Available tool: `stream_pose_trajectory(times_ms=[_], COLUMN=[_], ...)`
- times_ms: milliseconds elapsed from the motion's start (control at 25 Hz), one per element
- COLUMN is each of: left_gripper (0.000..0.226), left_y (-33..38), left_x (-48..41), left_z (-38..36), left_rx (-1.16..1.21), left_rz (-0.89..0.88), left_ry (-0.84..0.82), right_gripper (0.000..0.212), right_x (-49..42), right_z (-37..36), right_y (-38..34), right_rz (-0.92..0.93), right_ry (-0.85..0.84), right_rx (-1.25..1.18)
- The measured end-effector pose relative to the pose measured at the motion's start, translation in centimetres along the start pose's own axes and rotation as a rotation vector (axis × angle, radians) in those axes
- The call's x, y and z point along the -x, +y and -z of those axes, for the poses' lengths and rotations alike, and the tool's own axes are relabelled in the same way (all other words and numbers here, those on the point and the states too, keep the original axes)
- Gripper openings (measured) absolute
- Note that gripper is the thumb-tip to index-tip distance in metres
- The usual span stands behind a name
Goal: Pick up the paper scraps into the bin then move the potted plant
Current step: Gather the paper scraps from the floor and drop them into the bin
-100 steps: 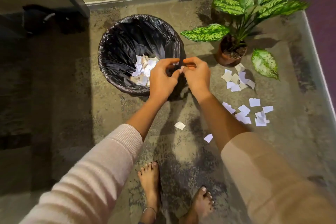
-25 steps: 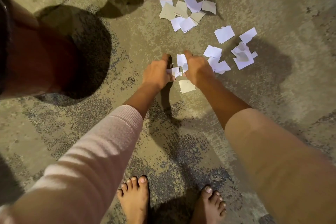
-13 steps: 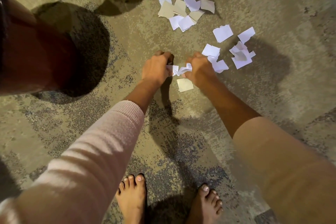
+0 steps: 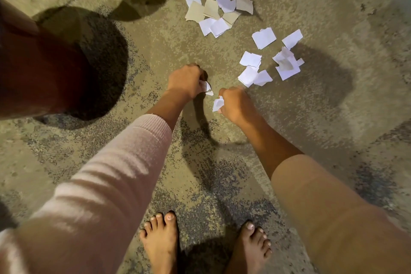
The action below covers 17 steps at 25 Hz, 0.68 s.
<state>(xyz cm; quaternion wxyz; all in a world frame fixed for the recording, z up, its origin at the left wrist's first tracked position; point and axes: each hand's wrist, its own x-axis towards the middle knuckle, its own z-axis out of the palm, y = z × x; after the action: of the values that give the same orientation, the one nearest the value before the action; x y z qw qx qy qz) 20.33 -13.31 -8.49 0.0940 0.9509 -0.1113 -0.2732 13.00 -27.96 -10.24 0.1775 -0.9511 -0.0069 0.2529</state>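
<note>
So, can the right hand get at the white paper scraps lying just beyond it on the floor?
Probably yes. The right hand sits right beside the nearest white paper scraps on the mottled floor, and nothing lies between them. However, it is already closed on a crumpled white scrap, so its grip may be limited.

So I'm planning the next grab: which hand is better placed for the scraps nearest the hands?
Right. The right hand is beside that nearest cluster of scraps; the left hand is farther away. Both already clutch paper.
</note>
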Motion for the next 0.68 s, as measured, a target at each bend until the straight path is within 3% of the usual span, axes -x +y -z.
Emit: stream_pose_trajectory(times_ms=[200,320,440,600,680], left_gripper=[0.018,0.026,0.036,0.019,0.020], left_y=[-1.3,-0.4,1.2,1.3,1.3], left_x=[1.6,2.6,2.6,2.6,3.0], left_z=[-0.2,-0.3,-1.6,-2.9,-3.3], left_rx=[0.210,0.268,0.119,0.017,-0.029], left_rz=[0.049,-0.041,-0.112,-0.046,-0.037], left_ry=[0.007,-0.034,-0.018,0.063,0.076], right_gripper=[0.024,0.026,0.029,0.029,0.027], right_x=[1.4,1.6,0.9,0.2,0.4], right_z=[0.7,1.5,2.3,2.9,3.1], right_y=[0.6,1.5,2.4,3.2,3.9], right_rz=[-0.031,-0.057,-0.093,-0.227,-0.197], right_ry=[0.080,0.112,0.106,0.121,0.158], right_rx=[-0.125,-0.140,-0.127,-0.254,-0.213])
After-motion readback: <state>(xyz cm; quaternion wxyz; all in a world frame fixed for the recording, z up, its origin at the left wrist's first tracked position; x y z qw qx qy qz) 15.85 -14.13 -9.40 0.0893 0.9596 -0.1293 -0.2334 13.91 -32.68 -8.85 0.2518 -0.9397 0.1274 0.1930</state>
